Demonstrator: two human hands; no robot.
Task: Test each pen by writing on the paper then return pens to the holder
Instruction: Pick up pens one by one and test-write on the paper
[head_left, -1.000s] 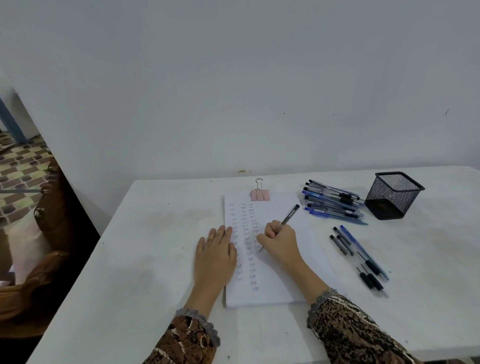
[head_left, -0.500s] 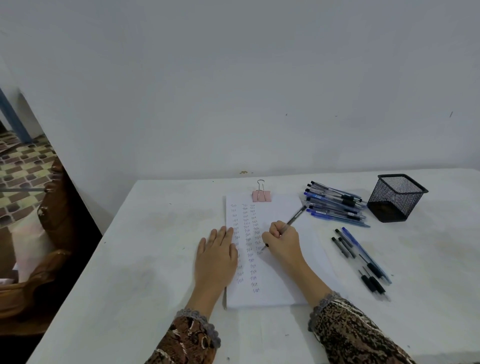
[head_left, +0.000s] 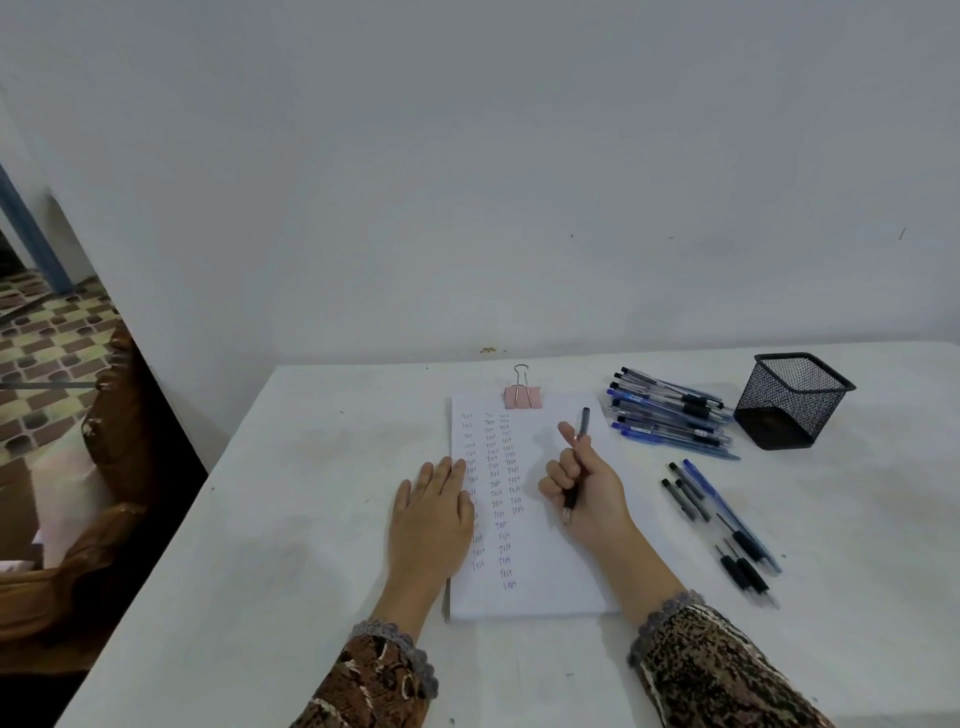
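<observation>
The left hand (head_left: 431, 512) lies flat, fingers straight, on the left edge of the paper (head_left: 545, 571) on the desk (head_left: 311, 493). Near it, the right hand (head_left: 592, 486) curls round a dark pen (head_left: 584, 423) over the sheet. The mesh holder (head_left: 792, 400) stands well apart to the right.

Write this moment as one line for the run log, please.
right hand: grips pen over paper | left hand: flat on paper edge | holder: no pens inside

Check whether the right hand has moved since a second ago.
Yes. Against the pink binder clip, the right hand has shifted rightward, away from the written columns on the paper, and its pen has swung its tip off them.
</observation>
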